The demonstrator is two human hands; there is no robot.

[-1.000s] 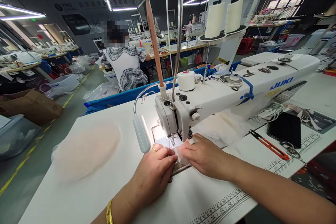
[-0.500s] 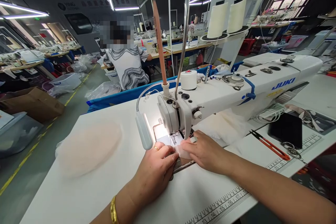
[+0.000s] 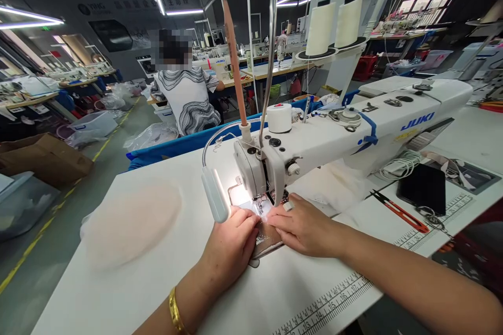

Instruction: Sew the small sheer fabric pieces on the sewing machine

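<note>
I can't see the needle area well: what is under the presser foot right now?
A small pale fabric piece lies there, pinched between the left hand and right hand. The fingers hide most of it; the needle itself cannot be made out.

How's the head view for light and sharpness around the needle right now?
Head view: the machine lamp floods the needle area with glare, so the cloth between the left hand and right hand washes out to white. The hands are sharp. Wide-angle bending curves the table edge. The pale pad on the left looks soft, with no clear outline.
</note>
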